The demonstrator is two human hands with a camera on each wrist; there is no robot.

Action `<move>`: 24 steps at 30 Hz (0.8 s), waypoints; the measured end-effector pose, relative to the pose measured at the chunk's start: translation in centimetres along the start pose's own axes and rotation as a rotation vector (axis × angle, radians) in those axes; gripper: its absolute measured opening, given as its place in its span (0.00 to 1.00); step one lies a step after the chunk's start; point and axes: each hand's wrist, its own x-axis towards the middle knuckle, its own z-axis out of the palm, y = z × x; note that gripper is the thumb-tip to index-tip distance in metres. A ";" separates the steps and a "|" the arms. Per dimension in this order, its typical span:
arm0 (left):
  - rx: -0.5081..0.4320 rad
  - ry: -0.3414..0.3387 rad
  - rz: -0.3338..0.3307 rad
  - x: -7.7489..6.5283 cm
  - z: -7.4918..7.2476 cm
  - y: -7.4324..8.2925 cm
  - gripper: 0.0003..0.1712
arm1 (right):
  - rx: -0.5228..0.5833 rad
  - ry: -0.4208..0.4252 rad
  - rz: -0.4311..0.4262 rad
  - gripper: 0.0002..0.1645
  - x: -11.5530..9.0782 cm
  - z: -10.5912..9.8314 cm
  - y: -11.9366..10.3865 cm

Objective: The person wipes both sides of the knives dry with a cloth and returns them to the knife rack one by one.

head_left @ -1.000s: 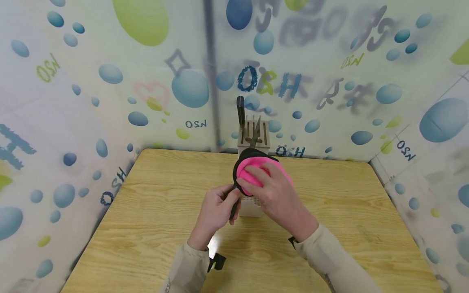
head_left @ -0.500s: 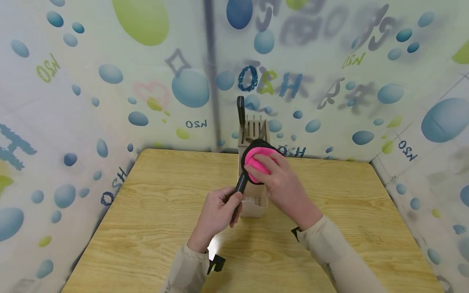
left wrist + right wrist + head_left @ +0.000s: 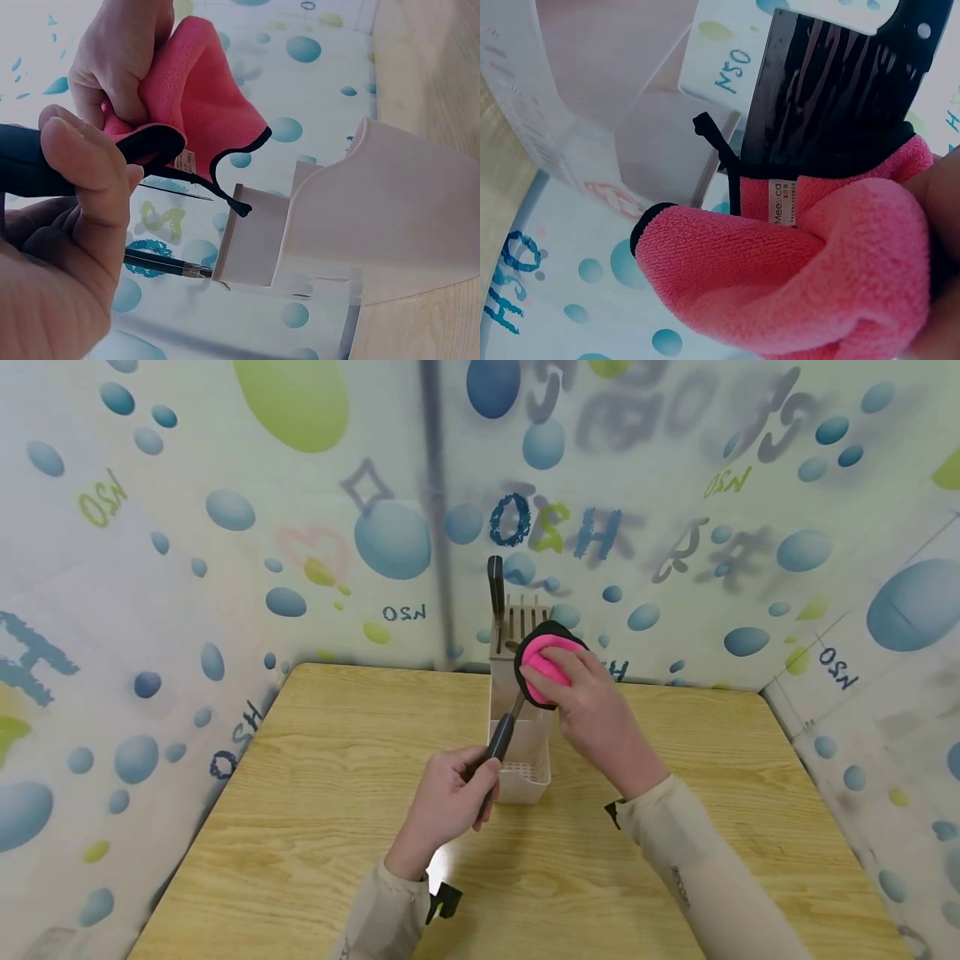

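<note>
My left hand (image 3: 453, 797) grips the black handle of a kitchen knife (image 3: 501, 737), which tilts up and to the right. My right hand (image 3: 600, 718) holds a pink cloth (image 3: 558, 642) with black edging against the blade, its fingers pressed into the folds. Most of the blade is hidden by the cloth in the head view. In the right wrist view the broad, shiny blade (image 3: 825, 97) shows beyond the cloth's edge, and a small white label (image 3: 782, 202) is visible on the cloth.
Behind the hands a pale slotted knife holder (image 3: 525, 739) stands upright on the wooden table (image 3: 360, 718), close to the patterned wall (image 3: 315, 527). A second black-handled knife (image 3: 496, 581) sticks up from its left slot.
The right hand and cloth have slid up and to the right, away from the handle along the blade. More of the handle and the blade's base now shows. The left hand has barely moved.
</note>
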 end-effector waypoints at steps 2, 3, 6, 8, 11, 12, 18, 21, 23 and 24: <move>0.011 0.000 0.000 0.0 0.0 0.0 0.17 | -0.010 0.004 0.000 0.32 0.2 0.0 0.4; 0.018 0.000 -0.001 0.0 0.0 0.0 0.17 | -0.014 0.007 0.000 0.31 0.3 0.0 0.5; 0.028 -0.002 -0.004 0.0 0.0 -0.1 0.17 | -0.024 0.008 0.002 0.30 0.5 0.0 1.0; 0.029 -0.003 -0.006 -0.1 0.0 -0.1 0.17 | -0.028 0.008 0.005 0.30 0.6 -0.1 1.4; 0.033 -0.005 -0.009 -0.1 0.1 -0.2 0.17 | -0.033 0.008 0.021 0.30 0.8 -0.1 2.0; 0.036 -0.005 -0.011 -0.2 0.1 -0.2 0.17 | -0.032 0.006 0.029 0.30 0.8 -0.1 2.2; 0.050 -0.001 -0.021 -0.3 0.2 -0.2 0.17 | -0.047 -0.005 0.072 0.29 1.1 -0.3 3.1; 0.044 -0.003 -0.019 -0.3 0.2 0.0 0.17 | -0.068 -0.015 0.089 0.28 1.2 -0.4 3.3; 0.048 -0.003 -0.014 -0.3 0.2 0.0 0.17 | -0.079 -0.028 0.100 0.27 1.2 -0.5 3.3; 0.055 -0.004 -0.011 -0.3 0.2 0.0 0.17 | -0.082 -0.035 0.106 0.27 1.2 -0.6 3.3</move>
